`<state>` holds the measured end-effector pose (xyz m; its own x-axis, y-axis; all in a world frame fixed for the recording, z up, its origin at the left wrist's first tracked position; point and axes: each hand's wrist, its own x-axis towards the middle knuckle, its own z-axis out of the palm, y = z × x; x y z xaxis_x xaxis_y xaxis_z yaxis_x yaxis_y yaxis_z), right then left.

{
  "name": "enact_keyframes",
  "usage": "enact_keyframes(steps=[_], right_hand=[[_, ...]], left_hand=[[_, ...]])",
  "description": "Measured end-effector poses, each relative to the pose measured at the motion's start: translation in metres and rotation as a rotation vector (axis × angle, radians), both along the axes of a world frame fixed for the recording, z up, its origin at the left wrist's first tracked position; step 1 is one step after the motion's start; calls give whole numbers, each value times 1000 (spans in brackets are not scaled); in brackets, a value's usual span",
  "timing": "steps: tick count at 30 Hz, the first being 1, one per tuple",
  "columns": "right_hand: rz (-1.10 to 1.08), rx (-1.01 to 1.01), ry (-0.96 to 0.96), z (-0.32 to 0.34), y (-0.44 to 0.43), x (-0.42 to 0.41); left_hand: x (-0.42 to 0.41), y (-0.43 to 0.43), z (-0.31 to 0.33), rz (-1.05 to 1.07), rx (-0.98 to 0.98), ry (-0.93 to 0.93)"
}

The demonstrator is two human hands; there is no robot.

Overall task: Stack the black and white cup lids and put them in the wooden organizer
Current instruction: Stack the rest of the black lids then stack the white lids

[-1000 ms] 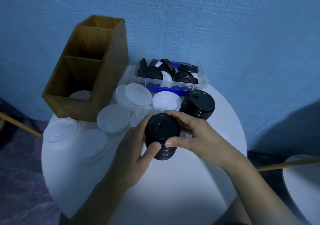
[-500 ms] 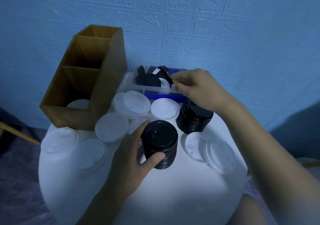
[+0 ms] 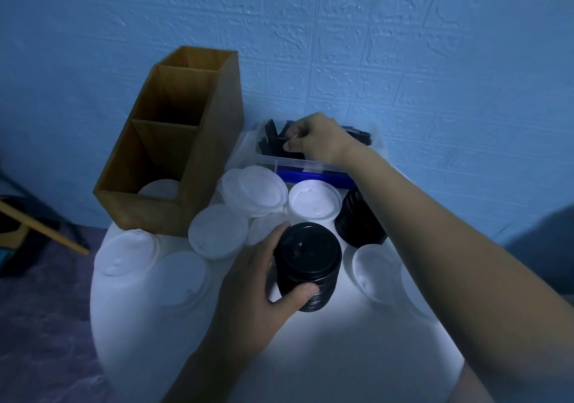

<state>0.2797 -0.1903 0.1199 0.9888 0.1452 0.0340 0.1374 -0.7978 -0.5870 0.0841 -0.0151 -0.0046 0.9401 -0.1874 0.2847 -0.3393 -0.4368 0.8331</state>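
At a round white table [image 3: 341, 356] set against a blue wall [image 3: 403, 61], we count two stacks of black lids. The left hand [image 3: 254, 284] grips the near black stack [image 3: 307, 266], thumb and fingers curled round its sides. The far black stack [image 3: 357, 219] stands just behind it, partly hidden by the right forearm.

We count at least eight loose white lids [image 3: 219, 232] spread over the table, two of them half covered by that arm. One more white lid [image 3: 158, 188] lies in the front compartment of the wooden organizer [image 3: 174, 160]. It has three compartments, and the other two look dark.

The right hand [image 3: 313, 138] is down in the single clear plastic bin [image 3: 310, 166] at the back, fingers curled among the loose black lids [image 3: 270, 138]. We cannot tell whether they have closed on one.

A second ago both hands were on the near stack. Half a second ago the right hand was above the bin's rim, and now it has dipped inside. The left hand's grip on the near stack is unchanged, and the stack stands where it did.
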Motion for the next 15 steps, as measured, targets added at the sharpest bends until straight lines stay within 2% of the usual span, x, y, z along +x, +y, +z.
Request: enact_keyframes(steps=[4,9,15], right_hand=[[22,-15,21,0,-8,-6],[45,238,-127,22,-29,-41],[170,310,-148,20,-39,-112]], left_hand=[[-1,1,1,9,21,-22],[0,1,4,0,34,-51],[3,0,1,7,52,-64]])
